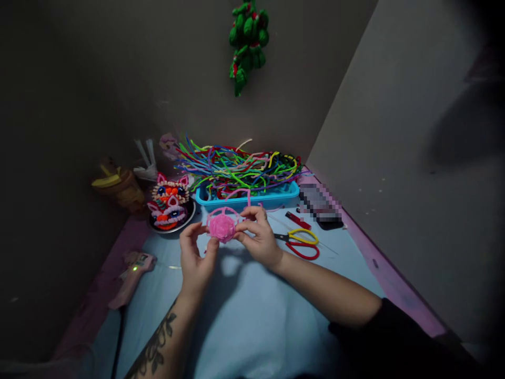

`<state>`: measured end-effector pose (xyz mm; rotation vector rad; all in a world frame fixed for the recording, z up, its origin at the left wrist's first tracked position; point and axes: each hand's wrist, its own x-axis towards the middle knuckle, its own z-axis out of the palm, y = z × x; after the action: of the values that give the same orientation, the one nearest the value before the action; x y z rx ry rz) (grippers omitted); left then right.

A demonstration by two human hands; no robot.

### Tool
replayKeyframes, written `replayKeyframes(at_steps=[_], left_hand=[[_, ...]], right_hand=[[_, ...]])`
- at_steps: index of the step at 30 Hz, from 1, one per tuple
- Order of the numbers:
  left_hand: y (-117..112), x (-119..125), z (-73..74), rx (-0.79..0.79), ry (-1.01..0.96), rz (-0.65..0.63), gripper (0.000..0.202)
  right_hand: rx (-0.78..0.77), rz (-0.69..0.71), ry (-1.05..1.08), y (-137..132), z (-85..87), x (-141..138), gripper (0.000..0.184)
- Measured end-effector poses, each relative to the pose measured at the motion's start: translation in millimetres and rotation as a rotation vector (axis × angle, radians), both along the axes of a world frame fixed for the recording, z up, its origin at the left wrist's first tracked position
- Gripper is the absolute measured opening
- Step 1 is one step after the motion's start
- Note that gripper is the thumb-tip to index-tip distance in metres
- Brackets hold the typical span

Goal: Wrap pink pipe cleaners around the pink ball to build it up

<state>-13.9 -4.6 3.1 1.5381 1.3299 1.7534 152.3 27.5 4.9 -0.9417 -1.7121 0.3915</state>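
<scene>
- Pale blue cloth (276,316) spreads over the tabletop.
- Multicoloured pipe cleaners (240,166) heap above a bright blue plastic tray (252,202) by the back wall.
- Green ornament (248,39) with red bits hangs on that wall.
- Pink glue gun (134,279), its small light glowing green, lies at the left.
- Round bowl (186,223) behind it holds fuzzy, cat-eared figures (170,197).
- Left hand (196,263) grips the left side of a pink fuzzy rose between thumb and fingers; right hand (260,239) pinches its right side.
- Dark phone (332,225), partly pixelated, lies at the right.
- Scissors (287,239) with yellow and red handles lie beside the right hand.
- Pink fuzzy rose (222,228), with looped strands behind it, is held above the cloth, before the tray.
</scene>
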Motion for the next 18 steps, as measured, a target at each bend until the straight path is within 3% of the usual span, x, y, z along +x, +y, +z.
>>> replayKeyframes(at_steps=[5, 10, 18], left_hand=[[-2.2, 1.5, 5.3, -0.145, -0.175, -0.251, 0.06], [0.7, 1.0, 2.8, -0.279, -0.275, -0.292, 0.041], [5.4, 0.9, -1.8, -0.359, -0.375, -0.341, 0.043]], right_hand=[[0.055, 0.043, -0.111, 1.3, 3.5, 3.9, 0.011], [0.055, 0.017, -0.145, 2.1, 9.6, 4.9, 0.012], [0.067, 0.018, -0.158, 1.5, 12.4, 3.3, 0.012]])
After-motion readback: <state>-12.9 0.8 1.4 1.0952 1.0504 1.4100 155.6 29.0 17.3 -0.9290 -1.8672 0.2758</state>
